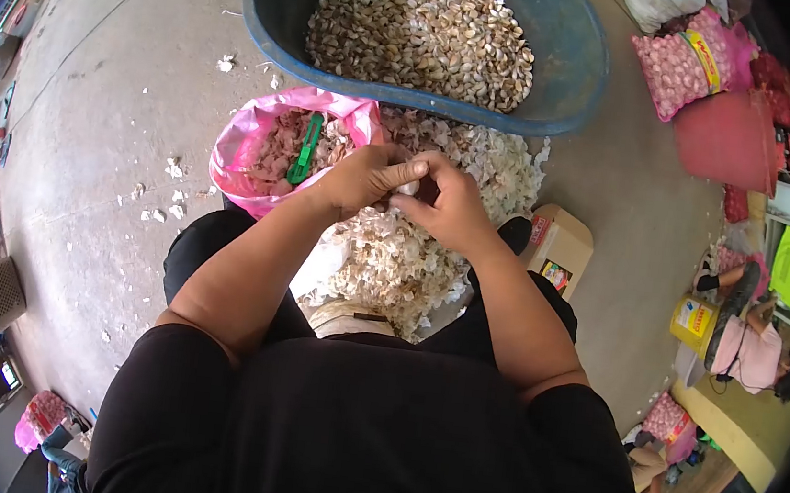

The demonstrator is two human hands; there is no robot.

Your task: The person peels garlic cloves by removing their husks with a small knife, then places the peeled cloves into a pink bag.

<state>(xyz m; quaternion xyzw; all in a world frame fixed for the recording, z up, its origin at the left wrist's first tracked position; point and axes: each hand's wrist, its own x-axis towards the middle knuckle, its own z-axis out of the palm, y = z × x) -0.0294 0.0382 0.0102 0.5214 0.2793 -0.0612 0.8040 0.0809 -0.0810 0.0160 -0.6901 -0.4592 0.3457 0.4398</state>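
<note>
My left hand [364, 178] and my right hand [450, 209] meet in front of me, fingers curled together around a piece of garlic [408, 188]. Only a small white part of it shows between my thumbs; the rest is hidden by the fingers. Just left of my left hand is a pink plastic bag [232, 148], open at the top, with garlic and papery skins inside. A green-handled tool [306, 148], perhaps a cutter, lies on top of them. Below my hands spreads a heap of loose garlic skins [388, 265].
Beyond my hands stands a large blue tub [565, 91] holding many garlic cloves [422, 38]. A cardboard box [563, 250] lies by my right foot. Farther right are a filled pink mesh sack [678, 69], a red bucket [728, 142] and a seated person [750, 351] near a yellow container [693, 321].
</note>
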